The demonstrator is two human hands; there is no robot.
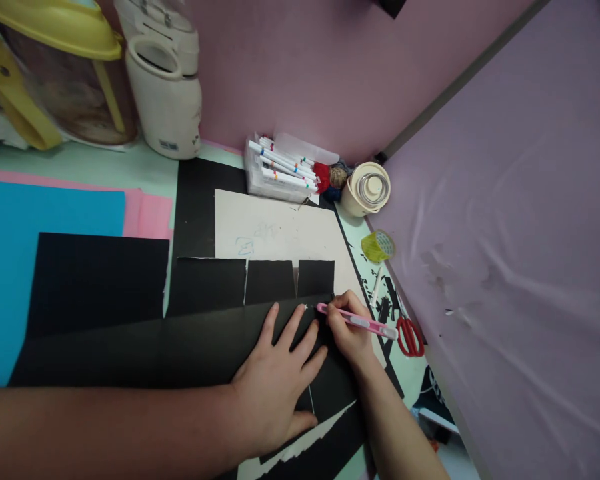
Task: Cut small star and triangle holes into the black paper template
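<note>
The black card (pixel 125 353) lies across the desk (pixel 145 177) in front of the person, its far edge slit into flaps. Their left hand (pixel 279 373) rests flat on it, fingers spread, gripping nothing. The right hand (pixel 350 328) is curled around a pink cutter (pixel 357 321), its tip beside a small white mark (pixel 306 307) on the card. Red scissors (pixel 411 337) lie just right of that hand; beyond them sits tape (pixel 376 247), and farther back, markers (pixel 287 169).
</note>
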